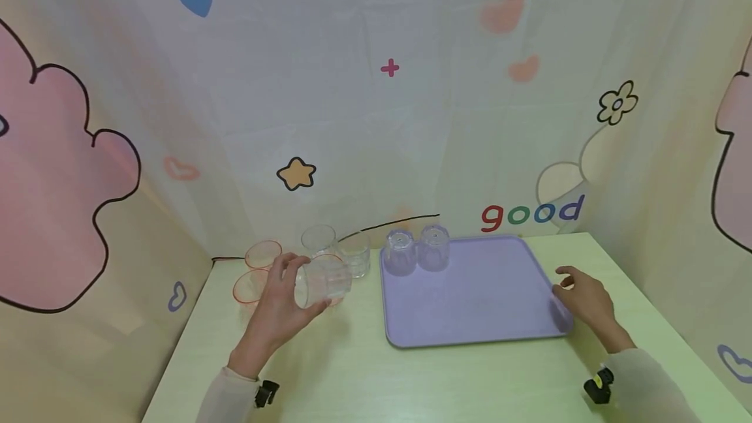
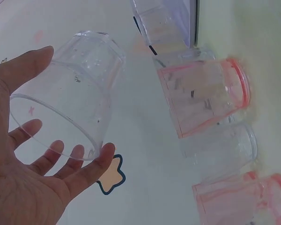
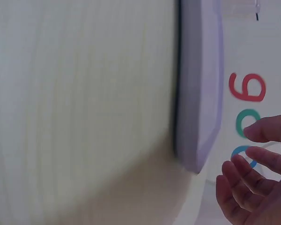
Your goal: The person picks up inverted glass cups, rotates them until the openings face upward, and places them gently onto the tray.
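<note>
My left hand (image 1: 282, 309) grips a clear cup (image 1: 326, 279) between thumb and fingers, tilted on its side above the table. In the left wrist view the thumb lies on the cup's wall and the fingertips are at its rim, with the mouth facing the palm. Close behind it stand clear cups (image 1: 356, 256) and red-rimmed cups (image 1: 263, 254), one of them partly covered by the held cup. My right hand (image 1: 587, 299) holds nothing, its fingers loosely bent beside the right edge of the purple tray (image 1: 476, 305). Two clear cups (image 1: 434, 248) rest upside down in the tray's back left corner.
The pale wooden table (image 1: 352, 377) runs in front of the tray and along its right side. A printed curtain (image 1: 405, 116) hangs close behind the cups and tray, and wraps round both sides.
</note>
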The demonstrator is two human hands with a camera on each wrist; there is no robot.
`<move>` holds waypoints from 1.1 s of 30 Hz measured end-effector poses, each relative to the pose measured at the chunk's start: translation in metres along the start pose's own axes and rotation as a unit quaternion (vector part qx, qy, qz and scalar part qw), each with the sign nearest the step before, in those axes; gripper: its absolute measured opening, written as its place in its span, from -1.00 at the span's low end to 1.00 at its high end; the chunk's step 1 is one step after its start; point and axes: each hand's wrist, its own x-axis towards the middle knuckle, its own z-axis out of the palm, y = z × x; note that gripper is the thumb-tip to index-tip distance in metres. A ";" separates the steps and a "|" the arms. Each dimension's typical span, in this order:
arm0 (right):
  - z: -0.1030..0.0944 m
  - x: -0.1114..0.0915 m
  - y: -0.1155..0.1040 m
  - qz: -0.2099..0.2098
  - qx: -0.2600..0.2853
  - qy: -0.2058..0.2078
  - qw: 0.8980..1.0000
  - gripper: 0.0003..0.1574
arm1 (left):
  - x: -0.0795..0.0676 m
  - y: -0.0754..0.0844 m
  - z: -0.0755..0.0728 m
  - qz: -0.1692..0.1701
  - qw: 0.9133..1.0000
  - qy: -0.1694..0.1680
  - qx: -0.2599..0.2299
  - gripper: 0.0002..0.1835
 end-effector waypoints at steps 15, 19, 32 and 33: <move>-0.008 -0.007 -0.088 -0.094 0.089 0.066 0.989 -0.45 | 0.006 0.024 0.018 0.008 0.996 0.018 -0.088 -0.15; -0.009 -0.007 -0.114 -0.131 0.110 0.072 0.983 -0.45 | 0.008 0.033 0.019 0.009 0.993 0.028 -0.111 -0.15; -0.011 -0.019 -0.179 -0.222 0.193 0.072 0.953 -0.47 | 0.018 0.060 0.022 0.030 0.982 0.042 -0.182 -0.14; -0.012 -0.020 -0.184 -0.229 0.204 0.072 0.949 -0.47 | 0.019 0.063 0.023 0.030 0.981 0.043 -0.186 -0.14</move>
